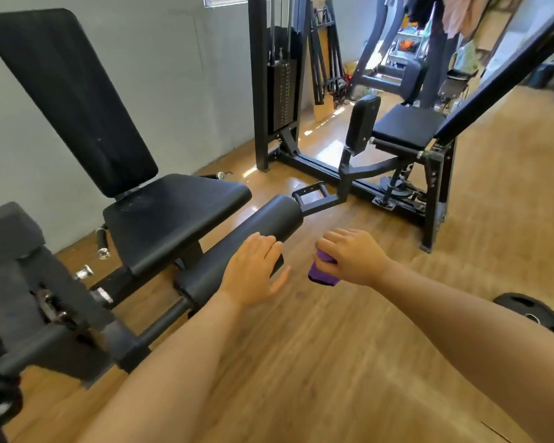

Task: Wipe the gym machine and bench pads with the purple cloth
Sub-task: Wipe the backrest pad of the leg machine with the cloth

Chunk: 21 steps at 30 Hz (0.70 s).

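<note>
A black leg machine fills the left side, with a tall back pad, a seat pad and a long black roller pad running across its front. My left hand rests flat on the roller pad, fingers straight and thumb spread. Just right of the roller's end, my right hand grips a folded purple cloth that hangs below the fingers, clear of the pad. A second machine stands behind with a black seat pad and a small upright pad.
A weight stack in a black frame stands at centre back. Another black pad sits at far left. A weight plate lies on the wooden floor at right. A slanted black beam crosses the upper right; clutter fills the far room.
</note>
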Available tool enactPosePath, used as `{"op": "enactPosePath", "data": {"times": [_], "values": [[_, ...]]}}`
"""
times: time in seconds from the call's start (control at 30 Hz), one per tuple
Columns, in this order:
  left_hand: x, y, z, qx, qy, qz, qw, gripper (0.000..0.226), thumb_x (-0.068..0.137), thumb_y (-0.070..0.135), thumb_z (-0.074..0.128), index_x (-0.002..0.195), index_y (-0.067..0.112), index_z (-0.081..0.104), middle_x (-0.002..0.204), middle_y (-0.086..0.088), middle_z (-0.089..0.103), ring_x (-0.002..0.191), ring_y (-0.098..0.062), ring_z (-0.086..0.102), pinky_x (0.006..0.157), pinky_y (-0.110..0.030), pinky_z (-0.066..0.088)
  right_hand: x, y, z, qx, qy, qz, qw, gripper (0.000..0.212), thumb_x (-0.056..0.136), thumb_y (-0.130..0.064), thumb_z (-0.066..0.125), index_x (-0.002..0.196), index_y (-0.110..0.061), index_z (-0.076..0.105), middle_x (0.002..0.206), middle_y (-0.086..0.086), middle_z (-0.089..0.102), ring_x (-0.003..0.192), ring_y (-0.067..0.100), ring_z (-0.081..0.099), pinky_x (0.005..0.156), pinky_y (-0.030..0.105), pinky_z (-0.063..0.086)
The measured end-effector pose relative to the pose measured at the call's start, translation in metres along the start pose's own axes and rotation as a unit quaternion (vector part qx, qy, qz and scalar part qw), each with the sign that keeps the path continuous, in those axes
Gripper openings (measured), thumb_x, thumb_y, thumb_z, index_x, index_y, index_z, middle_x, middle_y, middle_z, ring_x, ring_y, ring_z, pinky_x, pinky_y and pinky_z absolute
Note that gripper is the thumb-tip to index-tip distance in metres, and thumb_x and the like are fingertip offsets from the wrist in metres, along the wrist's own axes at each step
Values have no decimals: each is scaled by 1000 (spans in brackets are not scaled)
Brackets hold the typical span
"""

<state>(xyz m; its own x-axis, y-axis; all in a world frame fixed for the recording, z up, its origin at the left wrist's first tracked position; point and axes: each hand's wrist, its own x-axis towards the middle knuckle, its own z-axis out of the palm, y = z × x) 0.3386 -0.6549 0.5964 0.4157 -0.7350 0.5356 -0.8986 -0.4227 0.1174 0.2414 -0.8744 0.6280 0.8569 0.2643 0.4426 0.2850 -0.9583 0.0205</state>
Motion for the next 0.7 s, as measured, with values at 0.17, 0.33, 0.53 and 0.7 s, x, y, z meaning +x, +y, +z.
{"op": "enactPosePath", "data": {"times": [0.17,0.33,0.53,0.7], "values": [[63,-17,33,-6,-4,11,1000,34,90,45,53,99,14,66,93,0,63,84,-16,56,86,-28,46,30,65,12,13,-9,0,1000,28,92,-40,45,84,-18,62,73,-3,62,64,13,58,56,21,42],[124,-31,74,0,-20,-5,1000,39,90,47,52,103,13,66,97,-2,64,87,-17,58,86,-29,49,51,147,36,23,7,-22,999,23,92,-38,52,87,-18,62,75,-2,64,66,14,61,55,25,49],[206,-40,127,61,-25,-77,995,37,86,42,68,108,13,67,105,-3,67,95,-19,62,85,-31,52,87,262,62,57,13,-85,995,21,90,-36,55,83,-18,60,72,-2,62,61,14,59,52,25,48],[280,-44,156,85,-7,-121,989,40,89,43,59,109,10,68,105,-5,68,96,-20,63,87,-32,52,132,346,74,67,36,-148,986,33,93,-37,44,77,-15,63,66,-2,59,56,16,56,49,25,44]]}}
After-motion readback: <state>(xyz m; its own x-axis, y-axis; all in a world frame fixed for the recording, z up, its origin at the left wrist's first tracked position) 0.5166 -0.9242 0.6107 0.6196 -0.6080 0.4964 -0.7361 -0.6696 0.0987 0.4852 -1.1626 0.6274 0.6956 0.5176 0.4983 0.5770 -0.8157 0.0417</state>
